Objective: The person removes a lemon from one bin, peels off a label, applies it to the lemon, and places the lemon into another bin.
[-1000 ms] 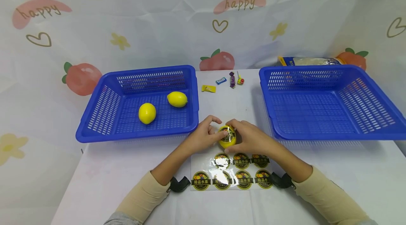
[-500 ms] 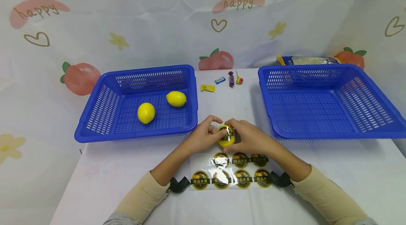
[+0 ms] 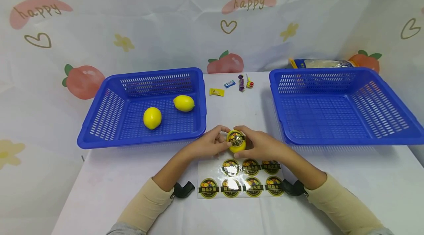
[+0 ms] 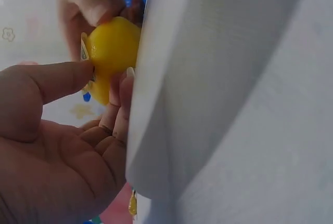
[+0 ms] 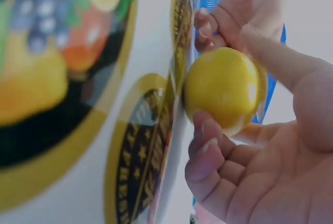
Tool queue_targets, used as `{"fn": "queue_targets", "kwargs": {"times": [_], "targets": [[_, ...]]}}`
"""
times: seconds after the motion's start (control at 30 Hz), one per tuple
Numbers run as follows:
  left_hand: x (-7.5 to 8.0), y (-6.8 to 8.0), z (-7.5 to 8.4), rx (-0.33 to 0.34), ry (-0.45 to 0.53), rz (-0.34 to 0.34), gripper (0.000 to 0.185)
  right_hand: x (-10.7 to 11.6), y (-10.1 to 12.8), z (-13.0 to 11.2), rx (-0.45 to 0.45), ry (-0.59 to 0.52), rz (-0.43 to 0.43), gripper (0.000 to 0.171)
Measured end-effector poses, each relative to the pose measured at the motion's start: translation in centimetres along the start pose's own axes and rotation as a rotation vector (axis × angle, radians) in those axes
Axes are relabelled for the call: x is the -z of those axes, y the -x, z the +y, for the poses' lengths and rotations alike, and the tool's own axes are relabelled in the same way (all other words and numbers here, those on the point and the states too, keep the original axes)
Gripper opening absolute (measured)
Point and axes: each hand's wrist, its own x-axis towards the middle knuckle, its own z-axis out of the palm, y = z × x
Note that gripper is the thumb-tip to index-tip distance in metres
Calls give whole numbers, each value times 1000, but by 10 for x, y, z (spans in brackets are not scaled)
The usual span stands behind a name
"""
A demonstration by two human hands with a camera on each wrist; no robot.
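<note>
A yellow lemon (image 3: 236, 147) bears a round black-and-gold fruit sticker (image 3: 236, 139) on its upper face, between both hands at the table's middle. My right hand (image 3: 265, 146) holds the lemon from the right, with thumb and fingers curled about it. From the left, my left hand (image 3: 209, 143) pinches it. In the left wrist view, the left thumb (image 4: 65, 78) presses the sticker's edge while other fingers touch the far side of the lemon (image 4: 115, 44). Just in front lies a clear sticker sheet (image 3: 212, 171) with several round stickers.
A blue basket (image 3: 142, 142) with two lemons (image 3: 152, 118) stands at left. Another blue basket (image 3: 351, 141) stands at right, a plastic package (image 3: 322, 63) behind it. Several wrapped sweets (image 3: 216, 92), a lollipop (image 3: 250, 84) among them, lie at the back.
My left thumb has slid left from the sticker's middle to its edge, baring more of the label. The left wrist has shifted slightly left. My right hand and the lemon stay nearly still.
</note>
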Motion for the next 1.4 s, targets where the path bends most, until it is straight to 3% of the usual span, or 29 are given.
{"fn": "queue_targets", "kwargs": {"times": [0.17, 0.33, 0.6, 0.83, 1.03, 1.2, 1.4], "targets": [[1, -1, -2, 42, 28, -8, 43, 1, -3, 0, -34, -80, -23, 67], [-1, -1, 1, 81, 81, -20, 43, -2, -6, 0, -46, -56, 15, 49], [-6, -5, -3, 48, 156, -9, 35, -4, -6, 2, -22, -13, 40, 49], [-6, -8, -4, 53, 170, 2, 32, -3, -8, 6, 38, -46, 39, 46], [-5, -9, -6, 60, 168, 12, 34, 1, -11, 14, 113, -162, -16, 43], [-6, -9, -4, 67, 172, 19, 35, 7, -12, 22, 101, -336, -113, 43], [-7, -8, -2, 76, 171, 25, 37, 9, -11, 31, 115, -466, -152, 45]]}}
